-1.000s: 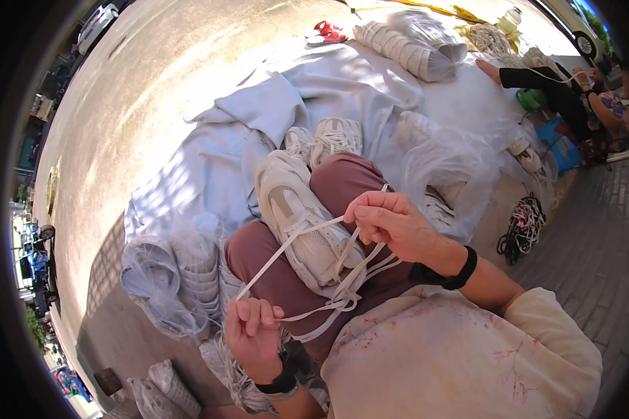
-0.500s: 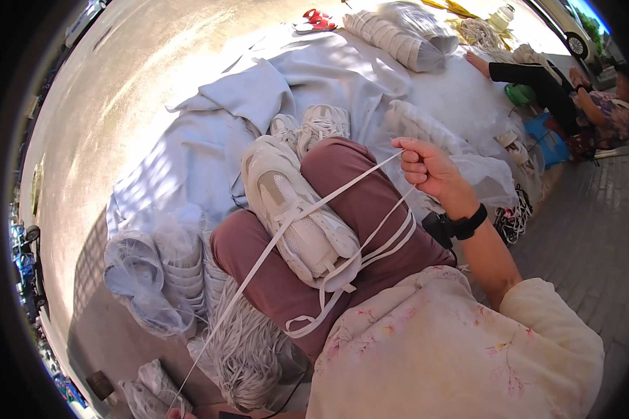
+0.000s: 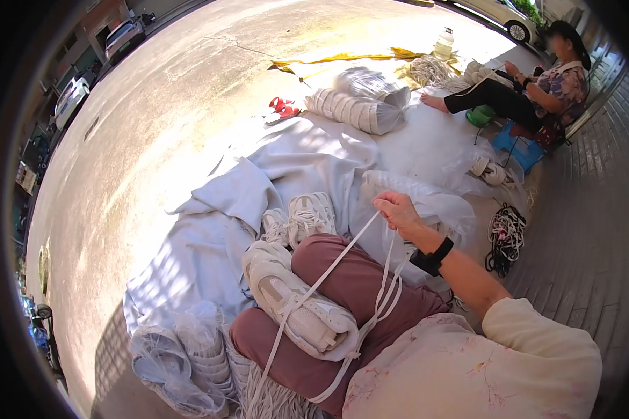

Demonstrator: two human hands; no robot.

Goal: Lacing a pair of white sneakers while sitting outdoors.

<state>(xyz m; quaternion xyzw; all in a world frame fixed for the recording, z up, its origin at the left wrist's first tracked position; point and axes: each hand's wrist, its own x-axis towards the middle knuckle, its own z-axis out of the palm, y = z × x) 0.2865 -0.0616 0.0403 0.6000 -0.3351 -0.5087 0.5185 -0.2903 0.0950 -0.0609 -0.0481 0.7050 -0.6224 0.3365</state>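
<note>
A cream-white sneaker (image 3: 307, 318) with mesh panels lies across my lap between my thighs, its toe pointing away. My right hand (image 3: 396, 211) is raised beyond my right knee, its fingers pinched on a white shoelace (image 3: 335, 265). From that hand one strand runs taut down over the sneaker to the lower left, and other strands hang back toward the sneaker's heel. My left hand is out of the picture. Past my knees, a pair of laced sneakers (image 3: 310, 218) stands on grey-white cloth.
Plastic-wrapped stacked shoe pieces (image 3: 182, 356) lie at the lower left beside a bundle of white laces (image 3: 276, 394). More wrapped stacks (image 3: 353, 110) and red sandals (image 3: 282, 110) are farther off. Dark-and-white cords (image 3: 504, 237) lie right. Another person (image 3: 555, 87) sits at the far right.
The view has tilted up and outward, so things sit lower in it. My left hand, just visible at the lower edge before, has left the picture. My right hand still holds the shoelace.
</note>
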